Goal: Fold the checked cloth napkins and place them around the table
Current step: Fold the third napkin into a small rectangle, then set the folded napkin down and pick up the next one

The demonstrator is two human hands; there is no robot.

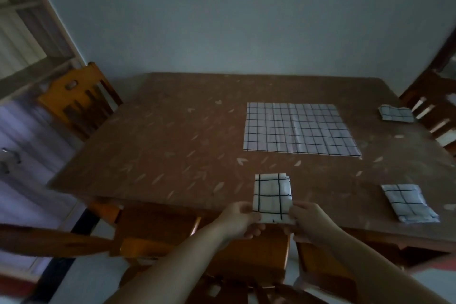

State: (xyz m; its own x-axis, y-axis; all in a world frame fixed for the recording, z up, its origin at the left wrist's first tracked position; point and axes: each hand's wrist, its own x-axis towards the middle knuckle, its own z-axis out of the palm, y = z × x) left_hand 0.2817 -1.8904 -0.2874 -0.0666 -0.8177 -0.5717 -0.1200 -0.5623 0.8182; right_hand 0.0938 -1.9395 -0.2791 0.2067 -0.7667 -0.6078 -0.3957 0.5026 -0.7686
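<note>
Hands: left hand (238, 218) and right hand (307, 222) each pinch one folded white black-checked cloth napkin (272, 197) above brown wooden table (172, 131) near edge. Two more folded napkins (409, 203) (396, 113) along right edge; one unfolded checked napkin (298, 129) mid-table.

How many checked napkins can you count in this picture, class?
4: one held in both hands at the near edge, one folded near-right, one folded far-right, one unfolded mid-table.

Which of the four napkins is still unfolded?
The large napkin spread flat mid-table; the other three are small folded rectangles, one held in both hands.
</note>
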